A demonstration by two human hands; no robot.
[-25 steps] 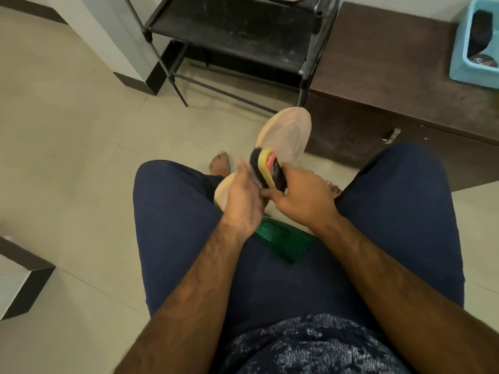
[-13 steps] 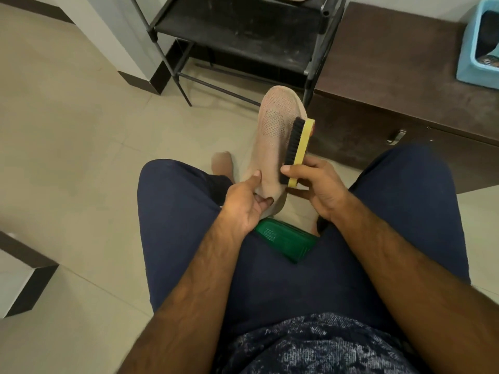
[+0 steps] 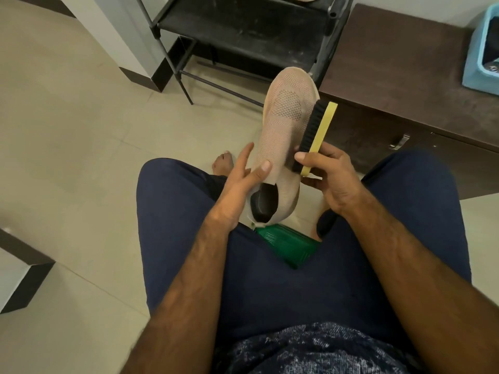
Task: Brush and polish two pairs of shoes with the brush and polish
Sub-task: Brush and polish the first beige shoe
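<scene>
A beige knit slip-on shoe (image 3: pixel 280 130) is held up between my knees, toe pointing away, dark opening toward me. My left hand (image 3: pixel 237 190) holds it at the collar, thumb on the upper, forefinger stretched out along its left side. My right hand (image 3: pixel 329 179) grips a brush (image 3: pixel 317 133) with a yellow back and black bristles. The bristles lie against the shoe's right side. Below my right wrist, part of another dark-lined shoe (image 3: pixel 325 224) shows on the floor.
A green plastic stool (image 3: pixel 289 245) shows under my legs. A black metal shoe rack (image 3: pixel 243 31) stands ahead, with a dark brown cabinet (image 3: pixel 405 85) to its right and a light blue tub (image 3: pixel 483 49) on top. A pale tiled floor (image 3: pixel 81 130) spreads left.
The shoe was sole-up a second ago and is now turned with its upper facing me. The brush moved from the sole to the shoe's right side.
</scene>
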